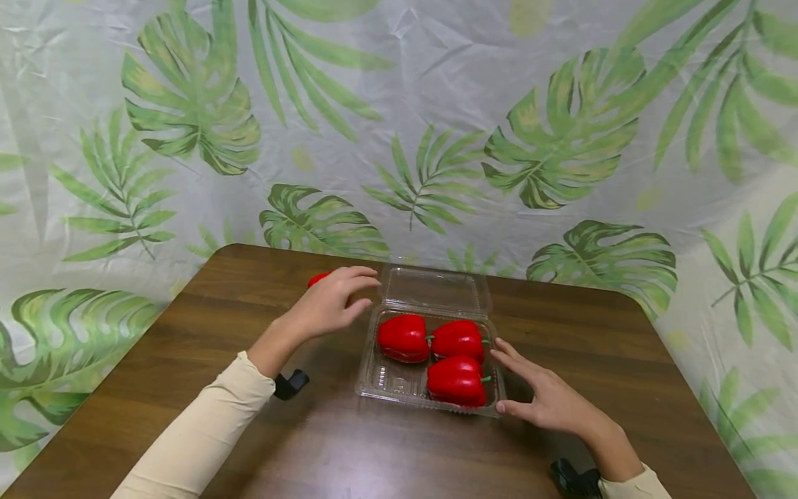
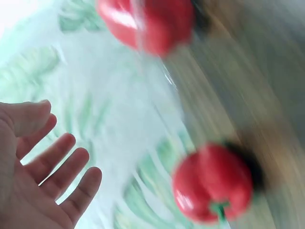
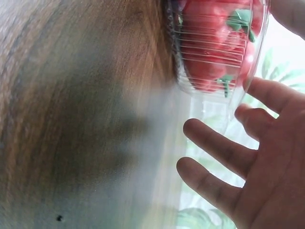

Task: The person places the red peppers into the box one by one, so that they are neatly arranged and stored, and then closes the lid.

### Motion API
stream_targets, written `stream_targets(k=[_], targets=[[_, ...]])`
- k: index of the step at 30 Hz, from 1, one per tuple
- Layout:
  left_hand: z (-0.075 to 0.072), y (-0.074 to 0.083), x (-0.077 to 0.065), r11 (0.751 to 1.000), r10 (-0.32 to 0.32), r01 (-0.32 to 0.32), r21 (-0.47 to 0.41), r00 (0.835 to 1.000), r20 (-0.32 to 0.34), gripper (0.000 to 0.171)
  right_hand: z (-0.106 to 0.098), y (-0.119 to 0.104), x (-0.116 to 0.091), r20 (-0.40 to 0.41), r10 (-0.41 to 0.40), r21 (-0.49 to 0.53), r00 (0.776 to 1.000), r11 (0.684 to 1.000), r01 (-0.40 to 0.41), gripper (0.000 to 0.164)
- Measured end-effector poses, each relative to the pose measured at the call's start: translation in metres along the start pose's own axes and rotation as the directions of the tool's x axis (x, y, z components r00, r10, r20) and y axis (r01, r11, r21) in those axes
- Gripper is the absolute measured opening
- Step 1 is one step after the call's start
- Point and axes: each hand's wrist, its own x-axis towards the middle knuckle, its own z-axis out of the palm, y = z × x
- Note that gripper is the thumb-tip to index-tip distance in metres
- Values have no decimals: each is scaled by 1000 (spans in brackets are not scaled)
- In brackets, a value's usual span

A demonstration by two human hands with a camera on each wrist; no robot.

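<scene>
A clear plastic clamshell box point(image 1: 389, 389) stands on the table with its lid point(image 1: 434, 290) folded back. Three red bell peppers lie inside: one at the left point(image 1: 403, 337), one at the back right point(image 1: 459, 339), one at the front right point(image 1: 457, 381). My left hand point(image 1: 333, 301) is raised beside the box's left edge, fingers spread and holding nothing. Mostly hidden behind it in the head view, another red bell pepper point(image 2: 212, 183) sits on the table. My right hand point(image 1: 551, 396) is at the box's right side, fingers extended, fingertips right at the rim.
The brown wooden table point(image 1: 580, 333) ends at a rounded back edge. Behind it hangs a pale curtain point(image 1: 436, 83) printed with green leaves. Dark wrist straps point(image 1: 290, 383) show at both of my sleeves.
</scene>
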Motion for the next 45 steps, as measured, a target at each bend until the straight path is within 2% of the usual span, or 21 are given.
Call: stream_targets(k=[3,7,14,20,28,36,45], targets=[[-11,-23,-1,996,-85,84,31,996,25,32,0,0,0,1,0,0,1000,1000,0,79],[-16,-44,-7,986,-163,161,44,986,34,33,-1,-1,0,9,7,3,1000,1000,-7,80],[-8,-62,-22,975,-218,216,52,975,34,34,-2,-2,0,13,-1,2,1000,1000,1,79],[1,-73,-22,960,-273,270,68,961,39,37,-1,-3,1,21,-2,16,1000,1000,2,79],[19,-82,-18,956,-294,290,46,949,114,41,-3,-2,0,19,4,9,1000,1000,-4,79],[23,-86,-23,961,-275,272,46,959,64,42,-4,-3,1,31,5,28,1000,1000,-5,79],[24,-86,-24,967,-248,245,65,968,40,41,-5,-4,0,35,16,21,999,1000,-16,80]])
